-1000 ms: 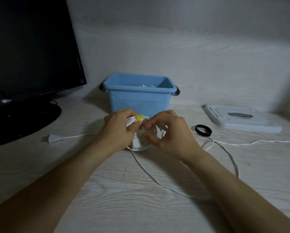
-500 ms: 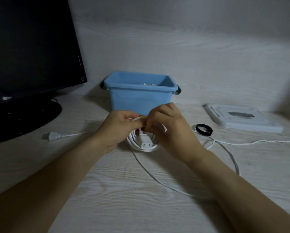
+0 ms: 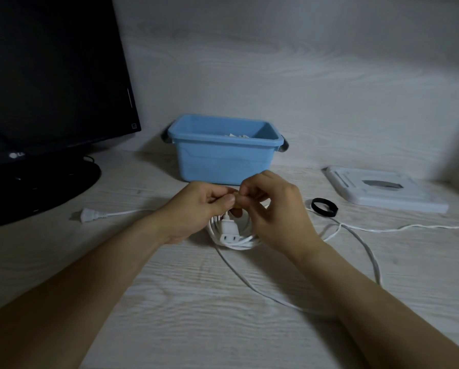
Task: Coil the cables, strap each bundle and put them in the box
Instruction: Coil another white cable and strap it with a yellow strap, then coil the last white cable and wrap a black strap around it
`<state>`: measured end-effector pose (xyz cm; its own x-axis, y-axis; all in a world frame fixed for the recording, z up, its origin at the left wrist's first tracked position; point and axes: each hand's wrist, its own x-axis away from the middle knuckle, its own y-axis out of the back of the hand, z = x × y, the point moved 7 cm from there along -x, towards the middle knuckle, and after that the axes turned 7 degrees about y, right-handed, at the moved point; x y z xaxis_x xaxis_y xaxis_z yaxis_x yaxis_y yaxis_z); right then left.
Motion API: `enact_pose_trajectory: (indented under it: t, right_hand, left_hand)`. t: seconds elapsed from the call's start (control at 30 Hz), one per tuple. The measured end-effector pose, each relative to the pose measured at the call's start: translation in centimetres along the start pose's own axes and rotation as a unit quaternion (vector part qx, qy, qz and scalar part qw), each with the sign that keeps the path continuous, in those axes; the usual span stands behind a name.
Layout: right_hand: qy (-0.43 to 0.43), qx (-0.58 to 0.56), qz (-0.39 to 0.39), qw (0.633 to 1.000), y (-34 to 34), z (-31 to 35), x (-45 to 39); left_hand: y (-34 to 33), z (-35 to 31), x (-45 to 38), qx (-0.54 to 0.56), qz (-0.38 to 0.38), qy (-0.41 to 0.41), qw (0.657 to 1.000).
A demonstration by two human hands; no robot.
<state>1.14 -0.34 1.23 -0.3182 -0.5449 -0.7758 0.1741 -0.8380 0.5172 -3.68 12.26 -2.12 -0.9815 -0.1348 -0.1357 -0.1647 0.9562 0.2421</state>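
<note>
A coiled white cable bundle (image 3: 232, 237) with a two-hole connector lies on the desk in front of the blue box (image 3: 224, 158). My left hand (image 3: 196, 209) and my right hand (image 3: 276, 211) meet over the top of the coil, fingers curled and pinching at a yellow strap that is almost hidden between them. A second white cable (image 3: 356, 235) trails loose across the desk, with its plug (image 3: 90, 215) at the left. Something white shows inside the box.
A black monitor (image 3: 50, 75) on a round stand fills the left side. A black strap ring (image 3: 324, 207) lies right of my hands. A white lid (image 3: 385, 193) rests at the far right. A wood-grain wall rises behind the box.
The coil was lifted upright with the yellow strap showing; now it lies lower on the desk with the connector facing me, and my fingertips have closed together over the strap.
</note>
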Motion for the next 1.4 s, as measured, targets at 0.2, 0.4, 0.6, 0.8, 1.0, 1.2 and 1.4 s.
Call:
enact_pose_trajectory:
  t: [0.2, 0.4, 0.6, 0.8, 1.0, 1.2, 1.4]
  right_hand:
    - [-0.138, -0.094, -0.02, 0.986, -0.3, -1.8, 1.0]
    - [-0.345, -0.366, -0.063, 0.862, -2.1, -3.5, 2.3]
    - [-0.357, -0.397, -0.067, 0.843, -2.2, -4.2, 2.2]
    - [-0.287, -0.34, -0.087, 0.892, 0.0, -4.4, 1.3]
    - [-0.244, -0.169, -0.114, 0.948, 1.3, -5.5, 1.5]
    - [-0.245, -0.118, -0.086, 0.959, 1.3, -5.6, 2.0]
    - [-0.245, -0.1, -0.089, 0.96, 1.7, -5.7, 1.9]
  left_hand:
    - [0.0, -0.1, 0.0, -0.059, 0.02, -0.029, 0.998]
    - [-0.8, -1.1, 0.4, -0.102, -0.021, -0.089, 0.991]
    - [-1.7, -0.5, -0.1, -0.059, -0.062, -0.085, 0.993]
    - [-1.7, -1.2, -0.3, -0.019, -0.063, -0.106, 0.992]
    - [0.7, -2.7, -0.4, -0.085, -0.234, -0.144, 0.958]
    - [5.3, -6.7, -4.3, -0.098, -0.338, -0.119, 0.928]
    - [11.5, -9.6, -10.7, 0.015, -0.49, -0.042, 0.87]
